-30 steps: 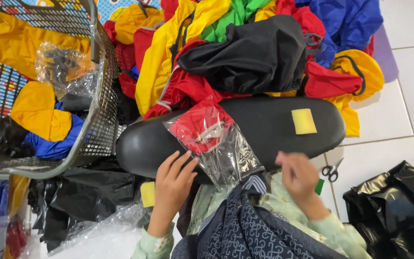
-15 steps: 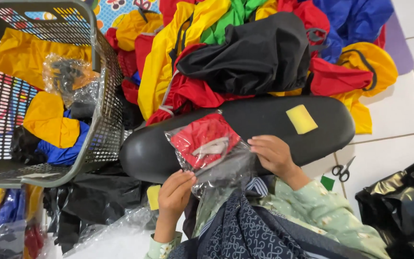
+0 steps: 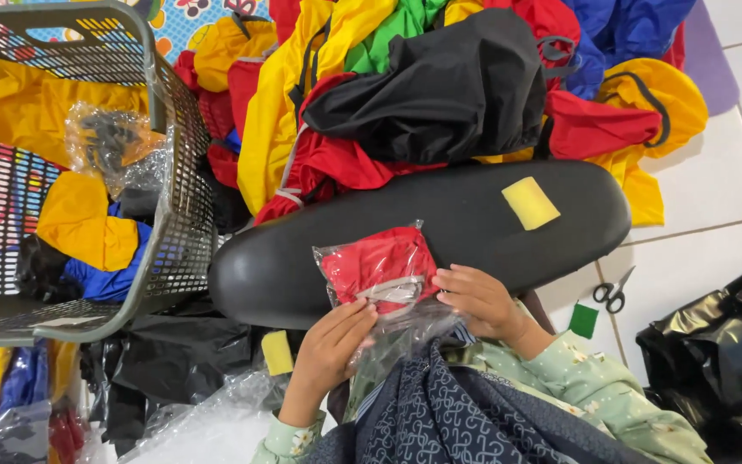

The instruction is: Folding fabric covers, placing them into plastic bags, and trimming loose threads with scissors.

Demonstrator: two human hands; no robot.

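A clear plastic bag (image 3: 380,275) holding a folded red garment lies on the near edge of a long black padded board (image 3: 474,232). My left hand (image 3: 330,348) grips the bag's lower left corner. Fingers of my right hand (image 3: 478,301) press on the bag's right side. A yellow sponge (image 3: 530,203) rests on the board's right part.
A grey mesh basket (image 3: 173,206) at left holds yellow, blue and bagged clothes. A heap of red, yellow, black, green and blue garments (image 3: 440,86) lies behind the board. Small scissors (image 3: 613,290) lie on the white tiles; a black plastic bag (image 3: 714,361) sits at right.
My right hand came from the right onto the bagged red garment. My left hand shifted to the bag's lower corner, and the bag was flattened on the board.
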